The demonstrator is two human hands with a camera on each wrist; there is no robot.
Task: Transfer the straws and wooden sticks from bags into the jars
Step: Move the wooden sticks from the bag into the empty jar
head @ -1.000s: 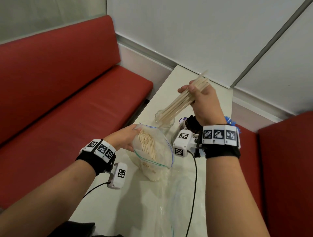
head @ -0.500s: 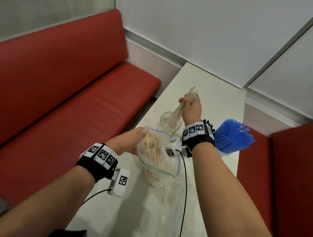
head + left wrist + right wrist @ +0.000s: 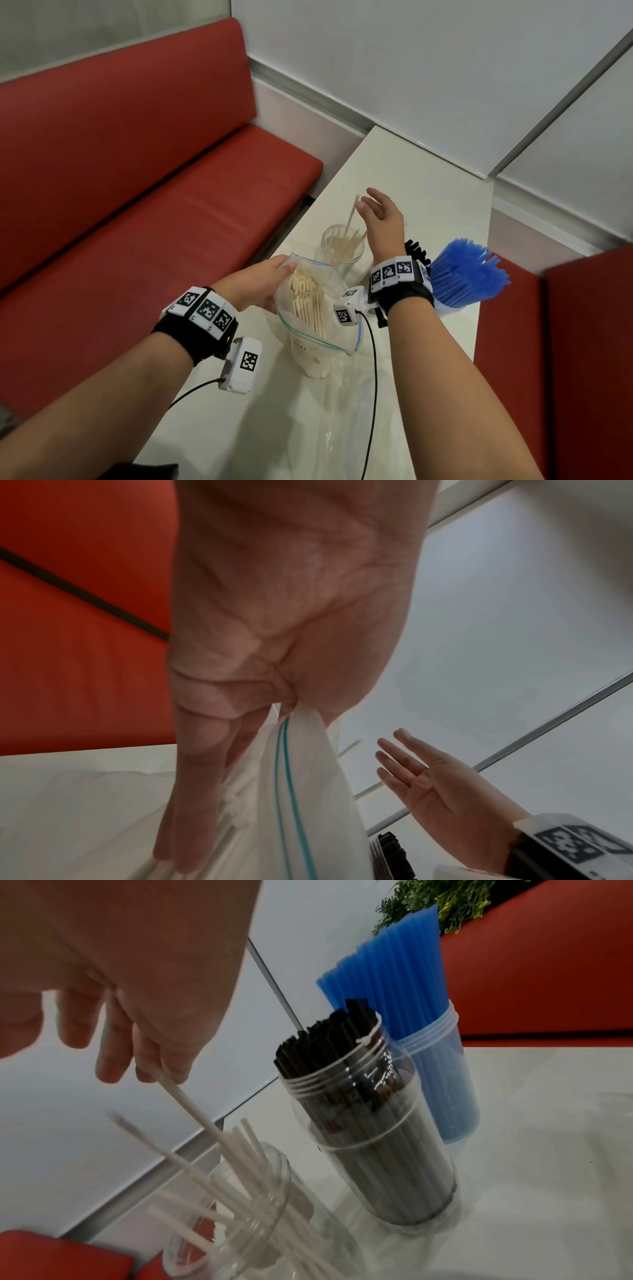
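Observation:
My left hand [image 3: 274, 274] pinches the rim of a clear zip bag [image 3: 315, 329] that stands on the white table and holds several wooden sticks [image 3: 306, 303]. In the left wrist view the left hand [image 3: 291, 702] grips the bag's blue-lined edge [image 3: 291, 791]. My right hand [image 3: 371, 209] hovers open over a clear jar [image 3: 342, 246], fingers spread [image 3: 404, 761]. Several sticks [image 3: 240, 1172] lean loosely in that jar [image 3: 274, 1218]. One stick [image 3: 185, 1102] still touches the right hand's fingertips [image 3: 113, 1064].
A jar of black straws [image 3: 369, 1123] and a jar of blue straws [image 3: 411, 1042] stand right of the stick jar; blue straws [image 3: 466, 274] fan out by my right wrist. An empty clear bag [image 3: 339, 421] lies at the table's front. Red benches [image 3: 137, 205] flank the table.
The right hand lowered the bundle of sticks into the jar and opened, so the sticks now lean in the jar. The left hand kept hold of the bag.

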